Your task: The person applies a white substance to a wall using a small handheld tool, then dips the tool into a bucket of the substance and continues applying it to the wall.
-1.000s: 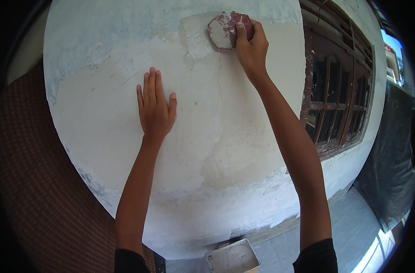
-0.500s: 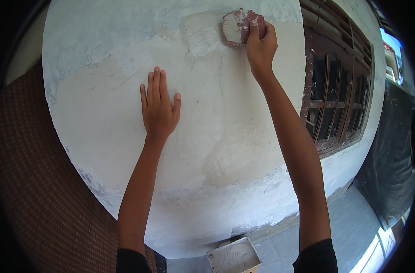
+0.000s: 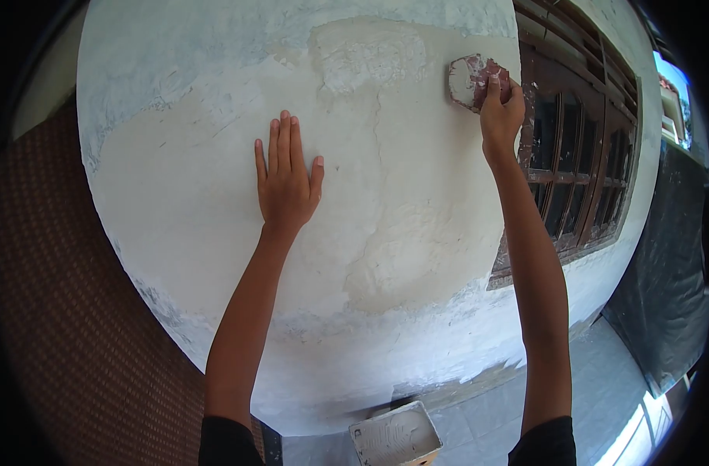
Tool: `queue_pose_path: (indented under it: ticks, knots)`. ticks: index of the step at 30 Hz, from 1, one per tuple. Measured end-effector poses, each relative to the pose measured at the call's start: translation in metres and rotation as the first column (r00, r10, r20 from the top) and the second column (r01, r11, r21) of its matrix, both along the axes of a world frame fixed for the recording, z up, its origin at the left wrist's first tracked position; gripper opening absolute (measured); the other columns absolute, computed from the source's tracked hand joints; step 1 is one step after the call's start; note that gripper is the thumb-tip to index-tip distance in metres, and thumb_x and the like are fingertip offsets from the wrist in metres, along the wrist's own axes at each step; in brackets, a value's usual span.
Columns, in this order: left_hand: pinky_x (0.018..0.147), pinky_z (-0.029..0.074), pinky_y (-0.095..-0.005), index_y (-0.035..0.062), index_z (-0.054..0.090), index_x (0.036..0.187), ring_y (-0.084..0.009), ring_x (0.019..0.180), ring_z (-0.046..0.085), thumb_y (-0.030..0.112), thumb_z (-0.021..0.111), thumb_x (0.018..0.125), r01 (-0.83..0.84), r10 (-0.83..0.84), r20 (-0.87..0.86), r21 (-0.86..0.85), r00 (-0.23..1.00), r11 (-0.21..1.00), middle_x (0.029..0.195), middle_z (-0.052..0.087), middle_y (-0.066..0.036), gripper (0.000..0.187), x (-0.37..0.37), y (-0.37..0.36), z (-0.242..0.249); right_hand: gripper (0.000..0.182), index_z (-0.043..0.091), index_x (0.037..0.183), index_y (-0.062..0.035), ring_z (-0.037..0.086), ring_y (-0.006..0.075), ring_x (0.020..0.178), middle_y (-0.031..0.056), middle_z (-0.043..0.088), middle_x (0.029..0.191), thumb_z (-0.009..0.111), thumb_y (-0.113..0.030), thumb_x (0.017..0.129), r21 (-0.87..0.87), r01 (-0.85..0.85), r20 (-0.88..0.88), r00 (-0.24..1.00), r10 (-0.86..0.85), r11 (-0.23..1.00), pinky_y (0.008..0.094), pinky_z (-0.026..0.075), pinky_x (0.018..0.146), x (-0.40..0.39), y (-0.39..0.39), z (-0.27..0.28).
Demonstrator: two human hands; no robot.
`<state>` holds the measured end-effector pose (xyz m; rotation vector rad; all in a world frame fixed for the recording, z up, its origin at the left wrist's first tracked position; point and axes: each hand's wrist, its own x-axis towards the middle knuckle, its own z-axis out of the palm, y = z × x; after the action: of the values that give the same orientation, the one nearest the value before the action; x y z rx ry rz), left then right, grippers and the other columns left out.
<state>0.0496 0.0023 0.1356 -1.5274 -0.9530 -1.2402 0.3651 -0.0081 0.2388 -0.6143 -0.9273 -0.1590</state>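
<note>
My right hand (image 3: 502,113) grips a reddish-brown, roughly hexagonal scraper plate (image 3: 479,82), its left part coated in pale plaster. The plate is against the upper right of the wall (image 3: 424,171), close to the window frame. Flat on the wall at left centre lies my left hand (image 3: 287,175), fingers stretched upward and thumb apart, holding nothing. Between the hands the wall shows beige and whitish patches, a rough white area near the top and a thin vertical crack-like line.
A brown wooden window (image 3: 558,176) with glass panes is at the right. Below, a box (image 3: 397,435) of pale paste stands on the grey floor sheet (image 3: 479,423). A woven brown surface (image 3: 83,295) runs along the left; dark sheeting (image 3: 657,264) hangs at the far right.
My right hand has moved right and slightly down with the plate, nearer the window. My left hand appears slightly further right in view, still flat on the wall.
</note>
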Motion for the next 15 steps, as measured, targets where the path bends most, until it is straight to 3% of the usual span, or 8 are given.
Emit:
queue_pose_path:
  ticks: [8, 15]
  knots:
    - [0.121, 0.016, -0.0509, 0.0033, 0.026, 0.155, -0.0287, 0.150, 0.025, 0.030, 0.045, 0.102, -0.025, 0.024, -0.044, -0.021, 0.999, 0.999, 0.162, 0.028, -0.011, 0.063, 0.022, 0.002, -0.012, 0.036, 0.060, 0.122, 0.0033, 0.062, 0.0194, 0.098, 0.0134, 0.065, 0.109, 0.060, -0.024, 0.099, -0.094, 0.031, 0.007, 1.000, -0.031, 0.995, 0.0330, 0.049, 0.088, 0.038, -0.007, -0.049]
    - [0.120, 0.018, -0.0520, 0.0033, 0.029, 0.154, -0.0298, 0.149, 0.027, 0.028, 0.047, 0.101, 0.004, -0.014, -0.096, -0.098, 0.995, 0.995, 0.161, 0.030, -0.011, 0.062, 0.019, -0.004, -0.065, 0.038, 0.059, 0.123, 0.0045, 0.061, 0.0193, 0.101, 0.0138, 0.065, 0.111, 0.061, -0.025, 0.099, -0.191, -0.041, 0.023, 0.999, 0.046, 0.981, 0.0323, 0.048, 0.091, 0.064, -0.020, -0.101]
